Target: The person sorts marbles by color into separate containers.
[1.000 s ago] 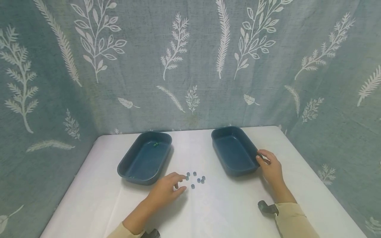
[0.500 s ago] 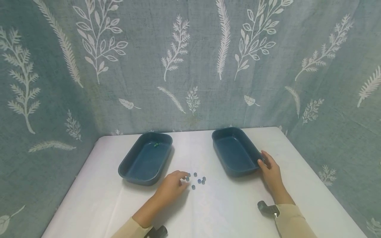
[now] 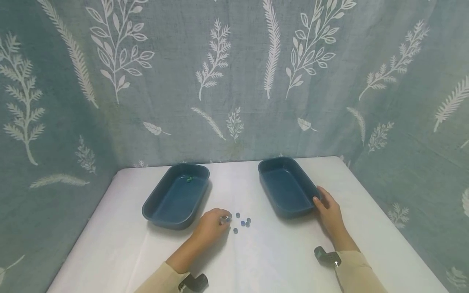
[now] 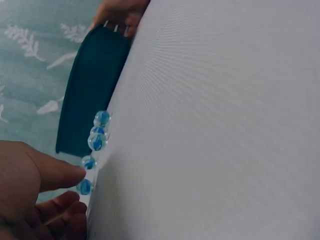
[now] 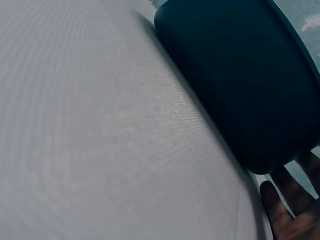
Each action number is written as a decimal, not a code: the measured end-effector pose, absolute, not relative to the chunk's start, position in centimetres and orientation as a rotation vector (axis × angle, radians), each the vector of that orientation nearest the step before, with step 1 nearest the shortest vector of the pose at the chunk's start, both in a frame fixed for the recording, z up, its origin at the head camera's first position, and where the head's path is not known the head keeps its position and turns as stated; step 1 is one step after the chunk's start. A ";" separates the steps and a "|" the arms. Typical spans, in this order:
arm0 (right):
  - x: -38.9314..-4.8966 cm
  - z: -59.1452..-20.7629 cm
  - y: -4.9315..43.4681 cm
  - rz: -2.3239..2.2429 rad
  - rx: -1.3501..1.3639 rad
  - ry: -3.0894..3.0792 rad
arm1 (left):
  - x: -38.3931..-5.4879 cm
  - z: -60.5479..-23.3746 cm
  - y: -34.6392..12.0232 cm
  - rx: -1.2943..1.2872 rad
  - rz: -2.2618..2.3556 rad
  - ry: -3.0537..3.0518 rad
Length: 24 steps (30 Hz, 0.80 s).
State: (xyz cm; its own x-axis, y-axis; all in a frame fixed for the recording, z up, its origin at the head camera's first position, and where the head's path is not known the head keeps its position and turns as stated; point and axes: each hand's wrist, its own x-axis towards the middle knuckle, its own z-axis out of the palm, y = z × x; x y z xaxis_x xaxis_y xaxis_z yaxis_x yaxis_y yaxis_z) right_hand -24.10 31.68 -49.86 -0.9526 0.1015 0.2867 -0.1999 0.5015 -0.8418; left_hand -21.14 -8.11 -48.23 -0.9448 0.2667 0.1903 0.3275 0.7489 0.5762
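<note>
My left hand [image 3: 211,226] is at a loose group of clear glass marbles with blue swirls, its thumb and forefinger closed about one marble [image 4: 85,186]. Close beside its fingers lie several more marbles [image 3: 243,223] on the white tabletop. My right hand [image 3: 331,213] holds the near right corner of a dark blue tray [image 3: 289,211], with the thumb at the rim and the fingers along the outer wall. In the right wrist view, the fingers [image 5: 290,190] lie spread against that tray's outside.
A second dark blue tray [image 3: 170,223] stands to the left, with a few small green pieces [image 3: 189,179] near its far end. Patterned grey-green cloth [image 3: 234,81] rises behind and at both sides of the white table [image 3: 271,256].
My left hand has moved slightly right and its thumb and forefinger have closed about a marble. My right fingers have shifted from over the rim to along the tray's outside.
</note>
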 end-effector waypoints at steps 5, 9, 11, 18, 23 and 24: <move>-24.4 -50.0 31.6 1.429 0.060 -2.468 | -21.5 -48.4 -8.2 -0.476 -0.988 -2.817; -24.5 -50.1 31.6 1.428 0.072 -2.477 | -21.8 -48.4 -8.3 -0.455 -1.058 -2.801; -24.7 -50.1 31.6 1.427 0.082 -2.465 | -22.1 -48.5 -8.4 -0.455 -1.087 -2.800; -24.8 -50.5 31.7 1.415 0.076 -2.483 | -22.4 -49.7 -8.8 -0.439 -1.062 -2.831; -24.6 -50.7 31.8 1.413 0.083 -2.477 | -22.3 -49.8 -8.6 -0.434 -1.068 -2.830; -24.6 -50.6 31.7 1.421 0.088 -2.470 | -22.4 -49.7 -8.6 -0.435 -1.065 -2.824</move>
